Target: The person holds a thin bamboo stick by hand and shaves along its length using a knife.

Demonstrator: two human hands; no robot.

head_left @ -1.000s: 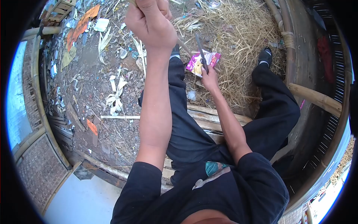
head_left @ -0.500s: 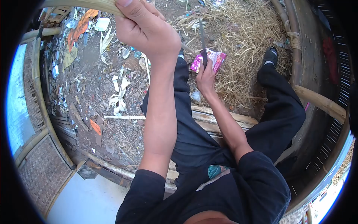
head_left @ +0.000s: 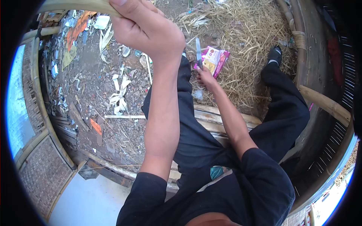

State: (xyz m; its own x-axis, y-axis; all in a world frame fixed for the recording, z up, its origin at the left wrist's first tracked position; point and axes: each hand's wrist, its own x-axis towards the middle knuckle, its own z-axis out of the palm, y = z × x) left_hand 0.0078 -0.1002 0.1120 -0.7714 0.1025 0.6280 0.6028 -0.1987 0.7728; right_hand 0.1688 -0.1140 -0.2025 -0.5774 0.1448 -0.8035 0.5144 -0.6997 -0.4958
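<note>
High at the top of the view, my left hand (head_left: 145,30) is closed round a pale yellow-green strip (head_left: 77,5), which looks like bamboo and runs off to the left. My right hand (head_left: 206,77) grips the dark handle of a knife (head_left: 198,49); its blade points up and away from me. Just beyond that hand a pink and white packet (head_left: 215,60) lies on the ground at the edge of the straw.
Dry straw (head_left: 249,41) covers the ground at upper right. Litter and a pale husk (head_left: 118,94) lie at left. Bamboo slats (head_left: 211,116) are under my legs. A bamboo pole (head_left: 324,103) juts in from the right.
My left hand has shifted left, and more of the strip has come into view. My right hand has turned the knife, and the packet is less covered than half a second ago.
</note>
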